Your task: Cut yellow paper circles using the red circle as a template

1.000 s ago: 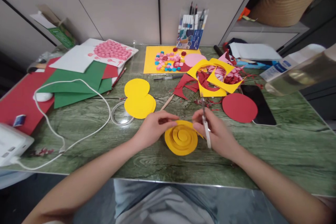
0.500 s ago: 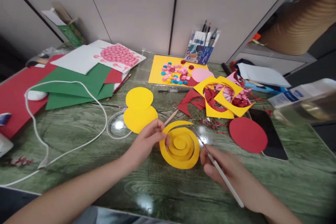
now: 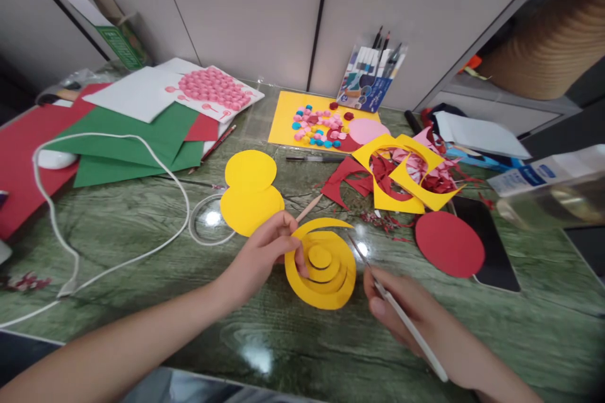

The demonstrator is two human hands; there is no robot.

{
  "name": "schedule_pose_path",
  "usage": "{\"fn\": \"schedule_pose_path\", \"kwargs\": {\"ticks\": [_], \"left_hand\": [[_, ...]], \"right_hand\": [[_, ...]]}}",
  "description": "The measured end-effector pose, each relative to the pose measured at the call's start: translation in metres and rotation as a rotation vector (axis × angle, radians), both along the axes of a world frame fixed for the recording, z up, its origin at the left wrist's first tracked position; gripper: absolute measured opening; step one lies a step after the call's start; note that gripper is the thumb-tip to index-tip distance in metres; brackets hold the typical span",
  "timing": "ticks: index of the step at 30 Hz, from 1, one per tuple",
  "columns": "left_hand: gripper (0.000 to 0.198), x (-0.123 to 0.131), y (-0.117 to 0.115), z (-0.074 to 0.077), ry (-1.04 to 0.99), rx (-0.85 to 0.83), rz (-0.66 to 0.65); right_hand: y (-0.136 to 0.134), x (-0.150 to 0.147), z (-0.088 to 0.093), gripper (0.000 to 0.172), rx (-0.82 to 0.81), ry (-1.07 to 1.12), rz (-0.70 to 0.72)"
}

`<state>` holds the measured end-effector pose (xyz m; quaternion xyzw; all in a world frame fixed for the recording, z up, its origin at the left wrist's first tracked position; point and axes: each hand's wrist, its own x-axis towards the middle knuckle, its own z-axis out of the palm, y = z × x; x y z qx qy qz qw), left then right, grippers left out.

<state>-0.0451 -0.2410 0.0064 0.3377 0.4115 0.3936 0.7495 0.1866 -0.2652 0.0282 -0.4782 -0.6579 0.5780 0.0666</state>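
Observation:
Near the middle of the head view, my left hand [image 3: 276,242] pinches the left edge of a yellow paper spiral [image 3: 320,257], which hangs a little above the table. My right hand [image 3: 401,305] is closed around a thin tool with a white handle [image 3: 416,334]. Its narrow dark metal tip points up and left, close to the spiral's right side and apart from it. Two yellow paper circles [image 3: 251,192] lie behind my left hand. A wooden stick [image 3: 309,208] shows just behind the spiral.
Yellow and red paper scraps [image 3: 399,173], a red circle [image 3: 450,244] and a dark tablet [image 3: 501,258] lie at the right. Small colored balls rest on a yellow sheet [image 3: 281,126]. Green sheets [image 3: 137,167] and a white cable [image 3: 182,227] are at the left. A clear container [image 3: 553,189] stands far right.
The spiral's inner coils have shifted slightly, and its outer strip stands further from them at the top. My right hand has moved slightly right and down. The view has shifted a little.

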Motion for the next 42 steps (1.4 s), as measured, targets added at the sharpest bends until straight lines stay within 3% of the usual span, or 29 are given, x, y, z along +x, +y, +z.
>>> {"fn": "schedule_pose_path", "kwargs": {"ticks": [5, 10, 21, 26, 30, 35, 42], "left_hand": [[0.009, 0.001, -0.002, 0.000, -0.012, -0.016, -0.010], [0.009, 0.001, -0.004, 0.000, -0.033, -0.023, -0.028], [0.009, 0.001, -0.001, -0.002, -0.010, 0.008, -0.047], [0.020, 0.003, -0.001, -0.003, 0.138, 0.086, -0.078], [0.026, 0.004, -0.003, -0.001, 0.252, 0.128, -0.103], [0.028, 0.002, -0.002, 0.000, 0.271, 0.136, -0.084], [0.028, 0.001, -0.002, -0.001, 0.287, 0.139, -0.087]], "right_hand": [[-0.001, 0.001, -0.006, 0.031, -0.017, 0.110, -0.052], [-0.004, 0.001, -0.010, 0.030, -0.135, 0.128, -0.090], [0.000, -0.004, 0.002, 0.030, -0.197, 0.088, -0.053], [-0.007, -0.002, -0.008, 0.031, -0.157, 0.090, -0.067], [-0.006, -0.005, -0.005, 0.032, -0.102, 0.038, -0.043], [-0.001, -0.005, 0.003, 0.033, -0.081, -0.030, -0.006], [-0.006, -0.001, -0.005, 0.034, -0.006, -0.045, -0.023]]}}
